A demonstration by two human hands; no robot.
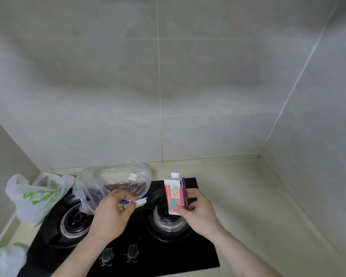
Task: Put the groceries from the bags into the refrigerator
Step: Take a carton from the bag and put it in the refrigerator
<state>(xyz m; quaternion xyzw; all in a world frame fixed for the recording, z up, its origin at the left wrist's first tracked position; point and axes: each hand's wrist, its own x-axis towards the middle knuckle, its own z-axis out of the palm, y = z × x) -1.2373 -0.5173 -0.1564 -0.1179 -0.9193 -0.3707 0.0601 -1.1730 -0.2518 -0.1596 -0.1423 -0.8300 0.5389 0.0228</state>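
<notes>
Above the black gas stove [128, 246], the right hand [196, 208] grips a small pink carton [174, 193] upright over the stove's right burner, thumb and fingers curled round it. The left hand [112, 208] pinches a small blue-and-white packet [126, 202] over the stove's middle, at the mouth of a clear plastic bag [112, 180] lying across the left burner. A white bag with green print [36, 196] sits at the stove's left edge.

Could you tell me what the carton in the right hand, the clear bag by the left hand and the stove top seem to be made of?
Carton: printed paperboard by its look, matte with sharp folded edges, and a white, probably plastic, cap. Clear bag: thin plastic film, see-through, crinkled and glossy. Stove top: smooth black surface with a sheen, possibly glass; its burner rings look metallic.
</notes>
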